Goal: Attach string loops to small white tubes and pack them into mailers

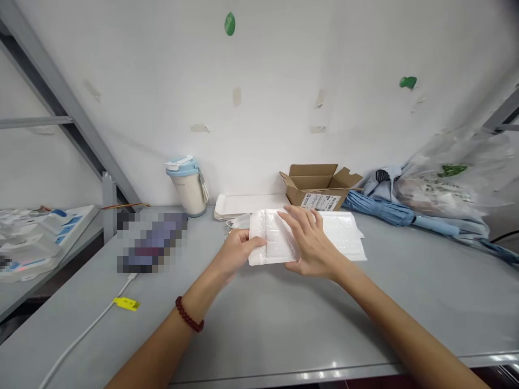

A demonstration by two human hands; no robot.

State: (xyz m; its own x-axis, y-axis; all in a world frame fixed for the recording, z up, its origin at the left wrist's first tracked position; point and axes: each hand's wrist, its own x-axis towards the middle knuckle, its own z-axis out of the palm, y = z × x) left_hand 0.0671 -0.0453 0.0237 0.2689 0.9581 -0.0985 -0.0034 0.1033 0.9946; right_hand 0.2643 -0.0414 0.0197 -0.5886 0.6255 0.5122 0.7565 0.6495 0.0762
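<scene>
Head-worn view, looking forward and down, near gray table, facing white wall

On my left I see a blue-lidded cup near the wall and a white cable with a yellow tag; on my right, a folded blue umbrella before a clear plastic bag. Green patches dot the wall.

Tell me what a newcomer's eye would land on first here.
Probably the shiny white packet at the centre, its left end held in the left hand, with the right hand over its right part. Next, perhaps, the open cardboard box behind and slightly right, and the blue-lidded cup standing at back left.
</scene>
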